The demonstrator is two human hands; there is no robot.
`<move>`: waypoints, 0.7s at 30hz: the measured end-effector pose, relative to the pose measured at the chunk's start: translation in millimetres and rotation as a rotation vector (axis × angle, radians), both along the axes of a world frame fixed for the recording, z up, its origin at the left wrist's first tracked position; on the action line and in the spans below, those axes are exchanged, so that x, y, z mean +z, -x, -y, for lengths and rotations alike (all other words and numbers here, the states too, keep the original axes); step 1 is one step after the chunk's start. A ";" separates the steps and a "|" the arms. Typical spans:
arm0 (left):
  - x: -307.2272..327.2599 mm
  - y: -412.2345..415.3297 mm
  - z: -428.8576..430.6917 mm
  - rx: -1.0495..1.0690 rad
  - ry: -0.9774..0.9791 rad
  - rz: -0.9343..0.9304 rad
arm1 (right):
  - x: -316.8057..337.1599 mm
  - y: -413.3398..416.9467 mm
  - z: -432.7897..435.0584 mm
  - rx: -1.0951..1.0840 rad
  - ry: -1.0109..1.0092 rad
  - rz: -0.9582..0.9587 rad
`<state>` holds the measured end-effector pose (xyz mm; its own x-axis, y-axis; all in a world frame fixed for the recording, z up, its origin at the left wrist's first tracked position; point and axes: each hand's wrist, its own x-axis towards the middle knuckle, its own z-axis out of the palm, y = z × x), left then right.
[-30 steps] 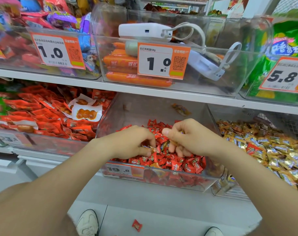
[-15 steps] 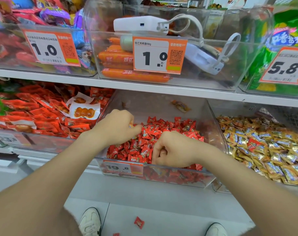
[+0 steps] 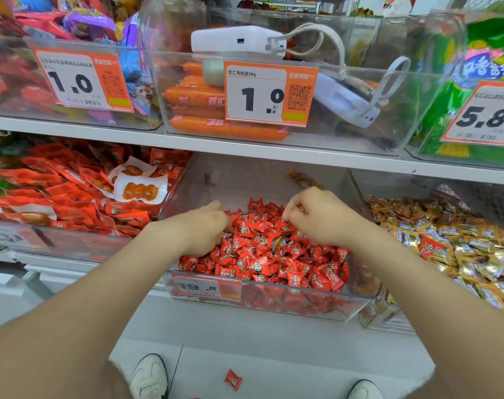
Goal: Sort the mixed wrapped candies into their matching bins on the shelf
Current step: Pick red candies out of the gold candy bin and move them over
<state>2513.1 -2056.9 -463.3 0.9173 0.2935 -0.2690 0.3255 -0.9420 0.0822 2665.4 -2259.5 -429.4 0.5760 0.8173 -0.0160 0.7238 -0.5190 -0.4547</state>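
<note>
head view: both hands work in the middle bin of red candies. left hand digs curled fingers into the pile, right hand is curled just above it; i cannot tell whether either holds a piece. raking could flick candies over the low front rim, like the dropped candy on the floor.

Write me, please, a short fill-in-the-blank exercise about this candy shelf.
The left hand and the right hand dig in the clear plastic bin of red wrapped candies, whose orange price tag reads ____.
A stray red wrapped candy lies on the ____ between two white shoes.
A white power bank rests atop the upper clear bin of orange ____.
Missing words: 19.8; floor; sausages.
</note>
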 end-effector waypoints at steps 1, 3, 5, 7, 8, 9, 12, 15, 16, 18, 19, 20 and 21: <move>0.3 -1.2 0.4 -0.027 0.009 -0.039 | -0.5 -0.6 0.0 0.035 0.064 -0.031; 2.1 -3.0 0.2 -0.055 0.017 -0.074 | -3.9 -2.7 -1.4 0.071 0.185 -0.043; 5.2 -2.5 0.5 -0.034 0.029 -0.030 | -7.9 -4.6 -6.9 0.053 0.210 0.011; 8.9 -1.0 1.9 0.002 0.045 0.049 | -12.1 -6.5 -13.4 0.012 0.202 0.078; 11.4 0.1 3.0 0.029 0.069 0.096 | -12.8 -6.6 -16.3 -0.008 0.227 0.101; 14.8 1.5 4.1 0.061 0.106 0.159 | -13.3 -6.7 -19.1 -0.025 0.272 0.115; 27.2 5.4 7.3 0.145 0.177 0.428 | -11.9 -2.2 -25.2 -0.065 0.364 0.056; 35.0 6.8 7.9 0.177 0.208 0.568 | -8.9 0.6 -29.6 -0.108 0.388 -0.060; 35.0 7.4 8.6 0.176 0.216 0.576 | -7.7 1.7 -29.7 -0.115 0.392 -0.113; 32.5 8.4 8.9 0.183 0.218 0.556 | -7.2 4.0 -31.7 -0.131 0.401 -0.150; 30.9 8.2 9.1 0.188 0.215 0.551 | -8.9 4.1 -33.0 -0.127 0.406 -0.122; 29.3 7.3 9.3 0.187 0.211 0.553 | -11.1 4.0 -34.5 -0.115 0.407 -0.091; 28.5 6.2 10.9 0.173 0.207 0.556 | -14.4 3.1 -36.3 -0.100 0.400 -0.080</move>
<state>2506.9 -2067.8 -434.8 0.8806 0.4431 0.1681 0.3279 -0.8256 0.4592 2662.2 -2223.2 -443.8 0.6365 0.6773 -0.3690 0.6310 -0.7324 -0.2559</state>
